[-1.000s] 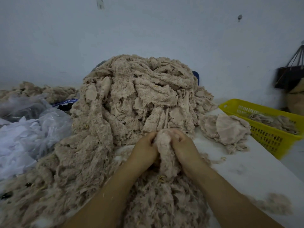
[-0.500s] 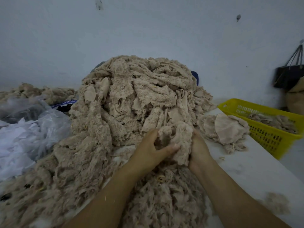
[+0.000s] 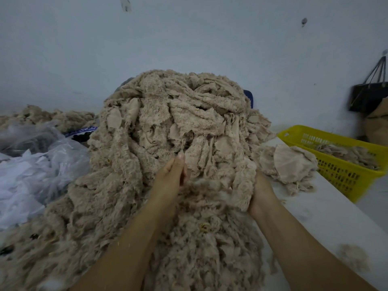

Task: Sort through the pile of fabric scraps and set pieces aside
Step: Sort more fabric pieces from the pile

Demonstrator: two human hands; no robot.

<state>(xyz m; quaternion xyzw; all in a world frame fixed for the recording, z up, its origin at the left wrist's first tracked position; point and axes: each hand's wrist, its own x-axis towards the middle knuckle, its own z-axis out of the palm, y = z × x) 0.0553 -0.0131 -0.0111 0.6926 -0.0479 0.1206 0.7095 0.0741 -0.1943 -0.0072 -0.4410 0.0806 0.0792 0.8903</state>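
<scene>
Heap of beige fleece fabric scraps point(image 3: 168, 122), frame centre, on white tabletop point(image 3: 315, 217). Left hand point(image 3: 170, 179) grip released, fingers straight against heap; right hand point(image 3: 261, 192) fingers buried in scraps, grip cannot tell. Yellow plastic basket point(image 3: 340, 179), cut off right, holds more scraps.

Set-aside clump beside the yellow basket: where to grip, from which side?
Pinch the raised crumpled fold atop the set-aside clump, coming from above on the near side. The yellow basket hems its right and the main pile its left; its fluffy fringe lies flat on the table. The right hand is nearest but grips a fleece scrap.
</scene>
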